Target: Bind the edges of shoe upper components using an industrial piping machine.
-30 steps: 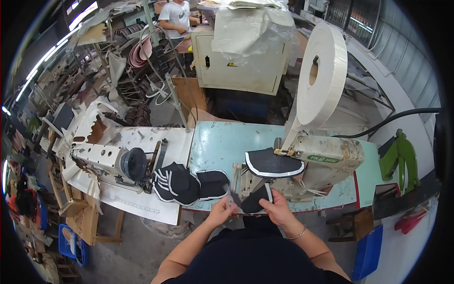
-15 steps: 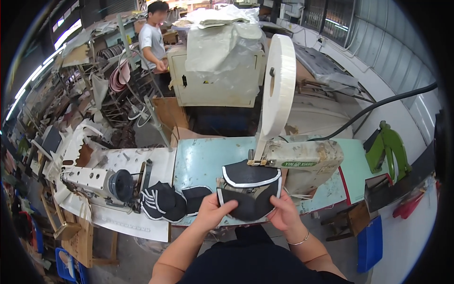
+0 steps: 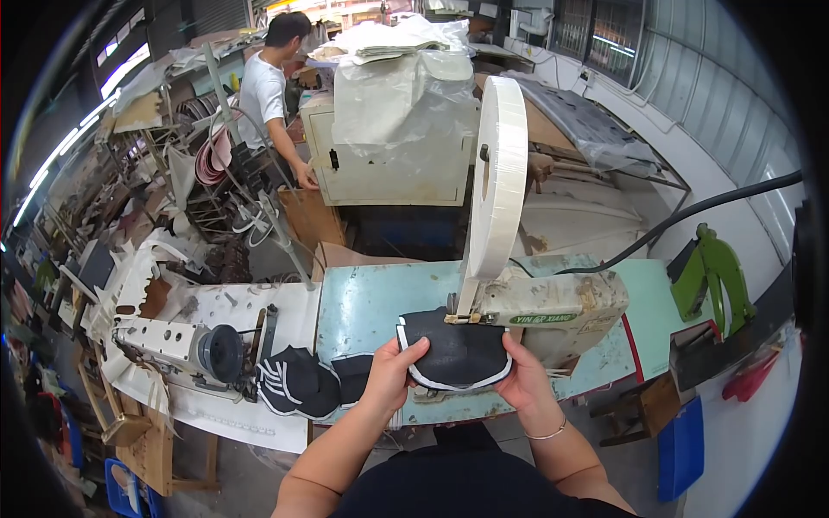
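We are working at the pale green sewing machine (image 3: 553, 304), its white tape roll (image 3: 496, 181) standing upright above. We are holding the dark white-edged fabric piece (image 3: 456, 352) flat under its head, long axis crosswise, left hand (image 3: 393, 373) and right hand (image 3: 523, 380) gripping opposite ends, equally near.

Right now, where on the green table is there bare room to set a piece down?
The green table lies bare behind the dark piece and left of the sewing machine, with a smaller patch at its far right end. The front left corner is crowded by the black striped pieces.
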`<state>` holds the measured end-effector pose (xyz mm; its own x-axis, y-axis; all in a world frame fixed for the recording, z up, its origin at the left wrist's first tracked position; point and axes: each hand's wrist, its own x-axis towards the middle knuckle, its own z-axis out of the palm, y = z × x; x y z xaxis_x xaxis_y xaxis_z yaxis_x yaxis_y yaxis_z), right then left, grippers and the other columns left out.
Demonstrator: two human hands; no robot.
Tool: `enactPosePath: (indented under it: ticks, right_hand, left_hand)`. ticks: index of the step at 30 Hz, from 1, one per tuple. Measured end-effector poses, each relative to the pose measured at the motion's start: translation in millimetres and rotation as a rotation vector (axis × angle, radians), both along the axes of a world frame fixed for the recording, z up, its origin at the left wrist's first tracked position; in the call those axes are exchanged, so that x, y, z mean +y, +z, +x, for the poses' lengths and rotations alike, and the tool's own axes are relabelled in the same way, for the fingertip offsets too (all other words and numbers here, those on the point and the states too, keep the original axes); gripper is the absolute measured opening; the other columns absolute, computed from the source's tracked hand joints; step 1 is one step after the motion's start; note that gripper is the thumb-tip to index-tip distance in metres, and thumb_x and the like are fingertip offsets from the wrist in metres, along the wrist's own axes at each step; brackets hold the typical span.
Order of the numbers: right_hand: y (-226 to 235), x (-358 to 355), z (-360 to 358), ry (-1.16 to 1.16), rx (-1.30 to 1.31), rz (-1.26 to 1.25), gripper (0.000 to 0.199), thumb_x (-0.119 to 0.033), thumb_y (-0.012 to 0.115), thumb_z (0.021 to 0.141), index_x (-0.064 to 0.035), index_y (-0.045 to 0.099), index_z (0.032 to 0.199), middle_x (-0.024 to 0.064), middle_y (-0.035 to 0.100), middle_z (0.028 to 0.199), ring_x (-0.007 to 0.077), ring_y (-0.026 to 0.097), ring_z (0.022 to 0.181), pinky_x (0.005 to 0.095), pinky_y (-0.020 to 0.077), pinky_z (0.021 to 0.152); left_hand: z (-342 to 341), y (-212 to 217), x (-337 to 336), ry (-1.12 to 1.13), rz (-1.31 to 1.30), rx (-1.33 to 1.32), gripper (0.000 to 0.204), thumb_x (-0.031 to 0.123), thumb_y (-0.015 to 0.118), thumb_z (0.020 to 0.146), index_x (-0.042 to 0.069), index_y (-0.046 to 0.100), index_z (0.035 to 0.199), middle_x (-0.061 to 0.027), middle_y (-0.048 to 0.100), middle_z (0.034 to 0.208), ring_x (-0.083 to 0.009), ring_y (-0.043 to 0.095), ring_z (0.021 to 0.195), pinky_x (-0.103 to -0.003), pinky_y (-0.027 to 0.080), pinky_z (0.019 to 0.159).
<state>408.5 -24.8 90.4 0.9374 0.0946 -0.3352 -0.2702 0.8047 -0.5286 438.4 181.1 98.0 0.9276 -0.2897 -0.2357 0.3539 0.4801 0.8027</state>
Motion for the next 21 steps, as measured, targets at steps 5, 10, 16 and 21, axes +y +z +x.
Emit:
enactPosePath:
  ticks: [5,10,16,21]
  right_hand:
    - [-12,4,4,-0.057,-0.018,-0.05,0.028,-0.018,0.051,0.085,0.0013,0.052,0.106,0.0117,0.058,0.104,0.0219,0.056,0.097,0.0364,0.045,0.085]
    - [-15,2,16,-0.078,-0.019,-0.113,0.022,-0.017,0.052,0.084,-0.0034,0.054,0.101,0.0068,0.061,0.095,0.0172,0.059,0.085,0.0321,0.05,0.071]
    - [-25,2,22,-0.029,0.094,0.01,0.01,-0.023,0.053,0.084,-0.0129,0.055,0.085,-0.0024,0.055,0.07,0.0103,0.049,0.055,0.0218,0.0384,0.046]
    - [-57,-1,-11,0.03,0.223,0.082,0.023,-0.031,0.051,0.085,-0.0105,0.055,0.076,-0.0016,0.052,0.062,0.0123,0.049,0.056,0.0234,0.0411,0.052]
  left_hand:
    - [-3,0,-10,0.133,-0.078,0.093,0.014,0.018,0.059,0.08,0.007,0.057,0.089,0.0002,0.06,0.073,-0.0058,0.053,0.052,-0.018,0.037,0.039]
    - [16,-6,-11,0.092,-0.249,0.178,0.02,0.018,0.058,0.082,0.004,0.054,0.096,-0.0033,0.059,0.082,-0.0101,0.057,0.067,-0.022,0.045,0.05]
    - [43,-68,18,-0.024,-0.245,0.084,0.02,0.028,0.051,0.086,0.008,0.053,0.086,-0.003,0.059,0.073,-0.0085,0.056,0.058,-0.02,0.03,0.035]
    - [23,-180,69,0.428,1.642,-0.642,0.037,0.026,0.068,0.068,0.007,0.055,0.097,-0.0097,0.055,0.088,-0.0269,0.054,0.081,-0.037,0.044,0.066]
